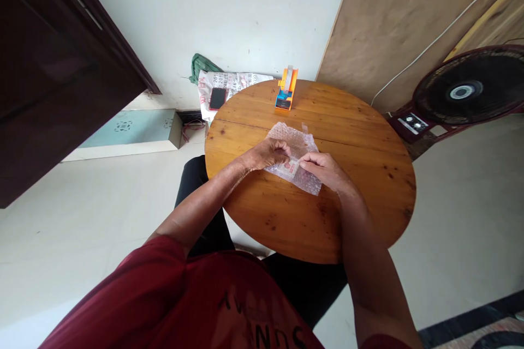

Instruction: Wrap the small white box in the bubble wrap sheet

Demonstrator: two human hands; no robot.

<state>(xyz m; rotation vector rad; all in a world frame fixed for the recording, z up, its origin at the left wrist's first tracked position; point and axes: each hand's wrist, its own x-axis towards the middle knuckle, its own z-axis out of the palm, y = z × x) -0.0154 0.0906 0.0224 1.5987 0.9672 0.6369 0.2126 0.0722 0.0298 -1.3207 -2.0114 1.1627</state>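
Note:
A sheet of bubble wrap (309, 182) lies spread on the round wooden table (368, 174). On its middle rests a small flat pale piece with red marks (290, 169), between my two hands. My left hand (268, 154) is over the wrap's left side, thumb and fingers bent into a pinch; whatever is between the fingertips is too small to make out. From the right, my right hand (323, 168) pinches at the upper right corner of the pale piece. A clear strip (304, 127) sticks up at the wrap's far edge.
An orange and blue tape dispenser (286, 90) stands at the table's far edge. Beyond the left rim, a dark phone (218, 98) lies on a printed white sack (241, 80). A large round fan (466, 90) is on the right, and a long box (131, 130) on the floor at left.

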